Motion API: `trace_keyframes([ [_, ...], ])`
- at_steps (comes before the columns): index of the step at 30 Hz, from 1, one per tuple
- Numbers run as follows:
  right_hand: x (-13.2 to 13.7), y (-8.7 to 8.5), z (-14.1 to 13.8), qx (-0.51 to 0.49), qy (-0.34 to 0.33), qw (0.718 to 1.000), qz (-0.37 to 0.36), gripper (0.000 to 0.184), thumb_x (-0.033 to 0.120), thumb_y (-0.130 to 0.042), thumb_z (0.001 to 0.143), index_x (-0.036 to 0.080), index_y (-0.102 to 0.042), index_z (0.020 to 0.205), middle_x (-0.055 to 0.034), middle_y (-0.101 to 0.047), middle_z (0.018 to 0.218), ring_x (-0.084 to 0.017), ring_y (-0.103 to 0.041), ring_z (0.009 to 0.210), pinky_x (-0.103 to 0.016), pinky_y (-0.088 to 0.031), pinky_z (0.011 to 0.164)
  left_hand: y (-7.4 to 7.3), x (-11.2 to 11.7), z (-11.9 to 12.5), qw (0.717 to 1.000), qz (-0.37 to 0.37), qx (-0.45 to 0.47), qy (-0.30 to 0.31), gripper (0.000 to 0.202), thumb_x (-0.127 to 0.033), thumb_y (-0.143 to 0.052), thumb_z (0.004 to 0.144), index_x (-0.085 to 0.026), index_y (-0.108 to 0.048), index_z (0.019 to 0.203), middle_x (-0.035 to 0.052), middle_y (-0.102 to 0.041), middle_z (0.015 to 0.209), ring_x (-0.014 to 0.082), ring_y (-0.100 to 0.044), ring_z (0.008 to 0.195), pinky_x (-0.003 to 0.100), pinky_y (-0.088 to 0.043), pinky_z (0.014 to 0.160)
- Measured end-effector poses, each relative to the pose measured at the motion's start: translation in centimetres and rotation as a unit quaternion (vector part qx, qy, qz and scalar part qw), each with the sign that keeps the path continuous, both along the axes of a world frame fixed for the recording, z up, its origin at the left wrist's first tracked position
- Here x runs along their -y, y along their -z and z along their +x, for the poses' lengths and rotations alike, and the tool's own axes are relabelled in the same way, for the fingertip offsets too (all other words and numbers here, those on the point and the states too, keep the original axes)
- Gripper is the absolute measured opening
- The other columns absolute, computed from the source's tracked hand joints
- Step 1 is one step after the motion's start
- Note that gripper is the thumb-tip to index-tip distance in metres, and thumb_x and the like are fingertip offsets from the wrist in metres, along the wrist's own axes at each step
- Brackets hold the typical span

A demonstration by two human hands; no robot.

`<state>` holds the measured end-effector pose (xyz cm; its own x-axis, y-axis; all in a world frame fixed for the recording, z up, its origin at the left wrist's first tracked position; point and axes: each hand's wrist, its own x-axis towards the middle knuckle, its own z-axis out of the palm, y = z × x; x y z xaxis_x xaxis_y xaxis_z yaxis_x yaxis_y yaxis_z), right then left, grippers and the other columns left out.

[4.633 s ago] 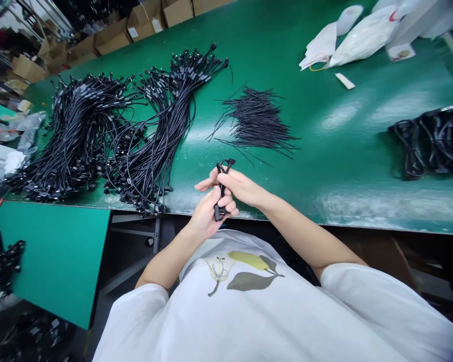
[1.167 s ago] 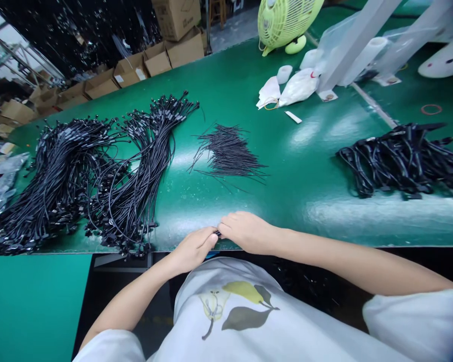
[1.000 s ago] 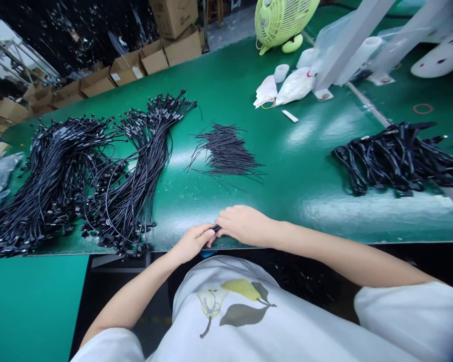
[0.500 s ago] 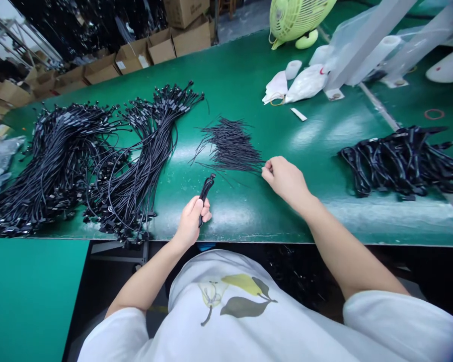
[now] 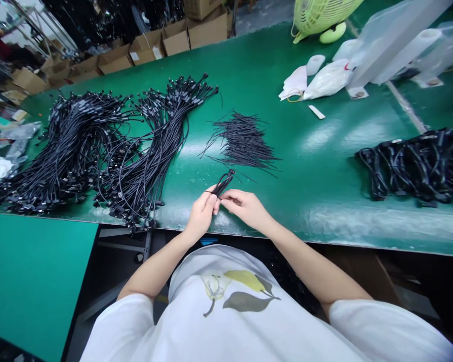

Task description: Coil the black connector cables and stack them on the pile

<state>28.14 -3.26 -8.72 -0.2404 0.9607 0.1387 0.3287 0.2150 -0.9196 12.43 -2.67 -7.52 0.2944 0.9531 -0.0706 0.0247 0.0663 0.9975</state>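
My left hand (image 5: 202, 213) is closed around a folded black cable (image 5: 222, 185), whose looped end and connector stick up past the fingers. Against it, my right hand (image 5: 245, 206) pinches at the cable bundle with thumb and forefinger. A thin black strand, apparently a twist tie (image 5: 208, 191), crosses the bundle by the left fingers; its other end is hidden in the fingertips. Just beyond both hands lies a loose pile of thin black twist ties (image 5: 247, 141) on the green table (image 5: 287, 196).
Long black cables with connectors lie in two heaps, a nearer cable heap (image 5: 158, 146) and a farther-left cable heap (image 5: 71, 146). Folded, bundled cables (image 5: 415, 163) are at right. Behind stand a green fan (image 5: 320, 17), plastic bags (image 5: 326, 80), a metal post (image 5: 392, 45) and cardboard boxes (image 5: 147, 48).
My right hand has come from the edge of the twist tie pile to the cable in my left hand. The camera view has shifted slightly, so the table things appear moved.
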Motion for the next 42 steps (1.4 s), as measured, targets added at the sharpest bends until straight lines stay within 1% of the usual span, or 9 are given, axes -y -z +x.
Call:
trace_keyframes([
  [5,-0.2,-1.4,-0.1,0.370,-0.004,0.841,0.395,0.027,0.014,-0.040,0.096,0.013,-0.064,0.083,-0.0065,-0.061,0.076,-0.015,-0.051,0.071,-0.030,-0.036,0.065,1.2,-1.2,-1.0,0.969,0.150,-0.197,-0.018,0.041,-0.028,-0.043,0.093,-0.017,-0.061,0.128,0.0092,-0.068,0.104,0.0190,-0.060,0.094,0.031,-0.045,0.092],
  [8,-1.2,-2.5,0.1,0.427,-0.097,0.729,0.526,0.027,0.008,-0.038,0.094,0.009,-0.064,0.097,-0.0137,-0.063,0.106,-0.019,-0.053,0.096,-0.033,-0.039,0.078,1.4,-1.8,-1.5,0.977,0.084,-0.191,0.029,0.041,-0.024,-0.043,0.091,-0.017,-0.063,0.125,0.0040,-0.066,0.079,0.0162,-0.058,0.072,0.029,-0.047,0.076],
  [14,-2.0,-4.2,-0.1,0.518,-0.183,0.626,0.554,0.026,0.008,-0.039,0.092,0.008,-0.064,0.098,-0.0129,-0.059,0.092,-0.020,-0.052,0.085,-0.035,-0.039,0.075,1.1,-1.8,-1.7,0.992,-0.118,0.005,0.050,0.051,-0.038,-0.061,0.082,-0.008,-0.060,0.123,-0.0063,-0.046,0.055,0.0073,-0.037,0.049,0.021,-0.031,0.052],
  [20,-2.2,-4.3,-1.3,0.595,-0.237,0.532,0.554,0.027,0.004,-0.040,0.082,0.012,-0.064,0.072,-0.0096,-0.055,0.070,-0.019,-0.047,0.064,-0.034,-0.032,0.059,0.3,-0.9,-1.6,0.991,-0.127,-0.020,0.030,0.056,-0.034,-0.059,0.085,-0.009,-0.051,0.134,-0.0024,-0.057,0.063,0.0094,-0.046,0.056,0.024,-0.038,0.061],
  [22,-2.8,-4.4,-1.4,0.580,-0.261,0.557,0.534,0.027,0.004,-0.039,0.082,0.012,-0.062,0.069,-0.0093,-0.055,0.067,-0.018,-0.046,0.061,-0.033,-0.032,0.059,0.1,-0.5,-1.7,0.992,-0.111,-0.054,0.030,0.053,-0.025,-0.058,0.083,-0.014,-0.053,0.134,0.0056,-0.069,0.089,0.0150,-0.059,0.079,0.028,-0.045,0.078],
  [25,-3.8,-4.7,-1.5,0.530,-0.251,0.701,0.406,0.023,0.006,-0.042,0.081,0.012,-0.062,0.070,-0.0092,-0.057,0.064,-0.015,-0.045,0.055,-0.031,-0.027,0.055,-0.2,-0.5,-1.6,0.995,-0.096,-0.037,0.003,0.051,-0.022,-0.061,0.078,-0.020,-0.059,0.129,0.0084,-0.062,0.130,0.0230,-0.052,0.123,0.034,-0.038,0.105],
  [31,-4.0,-3.9,-2.7,0.133,-0.075,0.986,0.062,0.037,0.036,-0.036,0.094,0.015,-0.054,0.068,-0.0053,-0.059,0.068,-0.011,-0.044,0.057,-0.026,-0.028,0.054,-1.4,-2.1,-2.0,0.991,0.007,0.104,-0.078,0.052,-0.055,-0.035,0.095,-0.017,-0.071,0.105,0.0105,-0.066,0.117,0.0238,-0.055,0.116,0.039,-0.040,0.104],
  [35,-3.4,-2.6,-2.1,-0.066,-0.068,0.990,-0.108,0.038,0.046,-0.040,0.091,0.017,-0.050,0.068,0.0005,-0.046,0.058,-0.009,-0.028,0.048,-0.024,-0.023,0.047,-2.7,-2.0,-3.5,0.987,0.145,-0.054,-0.040,0.056,-0.058,-0.039,0.093,-0.019,-0.076,0.080,0.0083,-0.061,0.101,0.0208,-0.054,0.102,0.034,-0.040,0.100],
  [42,-1.2,-2.9,-2.0,0.161,-0.058,0.977,0.130,0.033,0.033,-0.040,0.094,0.017,-0.056,0.070,-0.0053,-0.060,0.074,-0.013,-0.050,0.068,-0.025,-0.032,0.064,-0.7,-2.3,-3.1,0.997,-0.044,-0.057,0.019,0.075,-0.073,-0.028,0.088,-0.014,-0.073,0.073,0.0053,-0.056,0.067,0.0182,-0.053,0.072,0.031,-0.046,0.073],
])
